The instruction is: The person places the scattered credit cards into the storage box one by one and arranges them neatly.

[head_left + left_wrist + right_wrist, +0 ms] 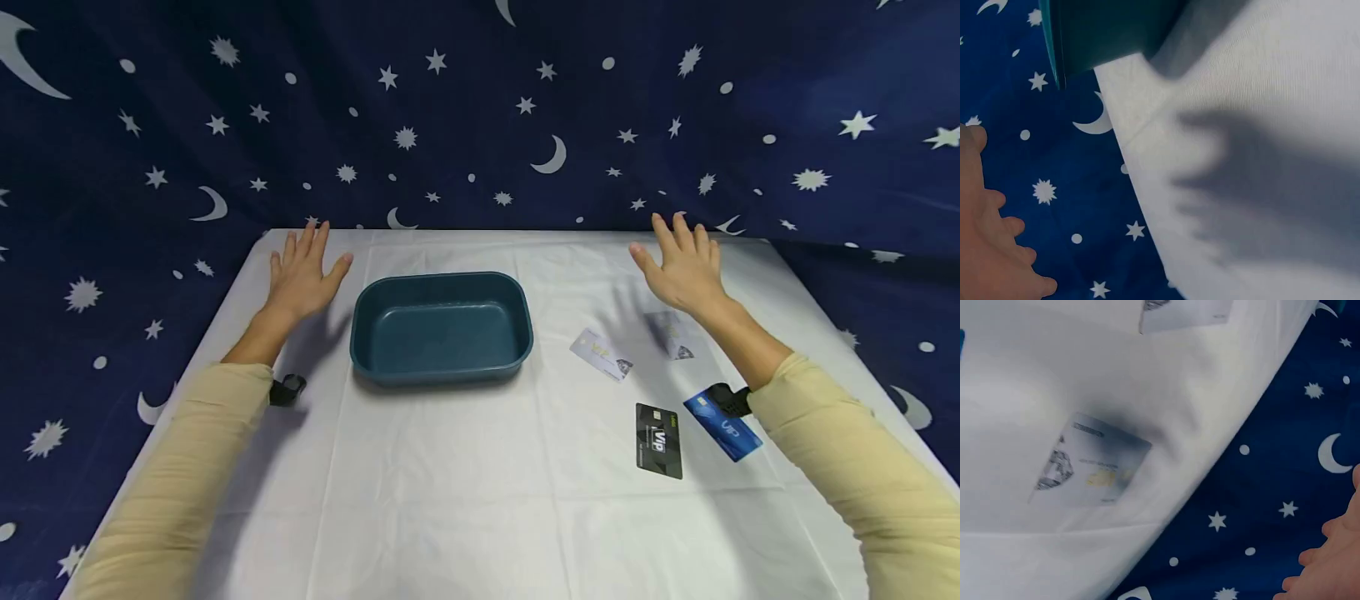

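My left hand (302,277) is held over the table's far left part, fingers spread and holding nothing. To its right sits a dark teal rectangular tray (442,373), with nothing in it. Above the far right part hovers my right hand (686,271), fingers apart, also holding nothing. A silver card (678,333) lies just below that hand in the head view, partly in its shadow. Left of it is another silver VIP card (602,354). Nearer me lie a black VIP card (659,442) and a blue VIP card (723,429), the blue one partly covered by the wrist strap.
A white cloth (442,500) with fold creases covers the table. Behind it and down both sides hangs a dark blue curtain (465,100) with moons and stars. Each wrist wears a black camera strap, and both hands cast shadows on the cloth.
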A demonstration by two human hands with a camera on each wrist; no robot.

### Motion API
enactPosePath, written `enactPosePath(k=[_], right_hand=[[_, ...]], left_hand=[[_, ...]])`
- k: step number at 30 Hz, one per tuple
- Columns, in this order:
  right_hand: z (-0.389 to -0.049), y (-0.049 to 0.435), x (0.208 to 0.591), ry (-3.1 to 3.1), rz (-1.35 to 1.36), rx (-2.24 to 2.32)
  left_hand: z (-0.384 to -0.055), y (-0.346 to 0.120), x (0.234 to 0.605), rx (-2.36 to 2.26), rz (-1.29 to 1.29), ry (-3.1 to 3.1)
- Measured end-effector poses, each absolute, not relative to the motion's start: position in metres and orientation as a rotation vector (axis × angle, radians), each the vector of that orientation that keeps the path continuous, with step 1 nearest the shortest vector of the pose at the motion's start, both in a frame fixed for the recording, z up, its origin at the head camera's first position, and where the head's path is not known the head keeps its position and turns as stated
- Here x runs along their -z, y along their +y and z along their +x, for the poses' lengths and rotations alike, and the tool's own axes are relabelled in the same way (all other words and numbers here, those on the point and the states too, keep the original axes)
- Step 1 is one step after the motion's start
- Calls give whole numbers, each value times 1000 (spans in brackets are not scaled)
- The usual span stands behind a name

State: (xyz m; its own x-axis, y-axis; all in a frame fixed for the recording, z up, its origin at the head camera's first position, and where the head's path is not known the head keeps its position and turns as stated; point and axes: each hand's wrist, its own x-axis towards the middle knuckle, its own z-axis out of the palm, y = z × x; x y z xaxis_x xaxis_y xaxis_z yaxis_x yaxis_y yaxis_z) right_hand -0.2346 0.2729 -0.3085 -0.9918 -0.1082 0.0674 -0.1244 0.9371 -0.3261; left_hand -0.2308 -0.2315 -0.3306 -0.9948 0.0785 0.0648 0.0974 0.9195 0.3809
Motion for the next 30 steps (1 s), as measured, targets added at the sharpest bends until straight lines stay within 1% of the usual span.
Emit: enactPosePath(k=[10, 15, 21, 30], right_hand=[[-223, 268, 340, -3113, 219, -449], [-212, 263, 355, -3163, 236, -421], [-199, 257, 362, -3156, 198, -451], [-184, 249, 366, -3397, 279, -353]], left_hand=[[-223, -216, 349, 694, -134, -2937], [-214, -207, 355, 723, -53, -2876], [-206, -201, 359, 799, 55, -2783], [-198, -198, 367, 1021, 198, -2747]])
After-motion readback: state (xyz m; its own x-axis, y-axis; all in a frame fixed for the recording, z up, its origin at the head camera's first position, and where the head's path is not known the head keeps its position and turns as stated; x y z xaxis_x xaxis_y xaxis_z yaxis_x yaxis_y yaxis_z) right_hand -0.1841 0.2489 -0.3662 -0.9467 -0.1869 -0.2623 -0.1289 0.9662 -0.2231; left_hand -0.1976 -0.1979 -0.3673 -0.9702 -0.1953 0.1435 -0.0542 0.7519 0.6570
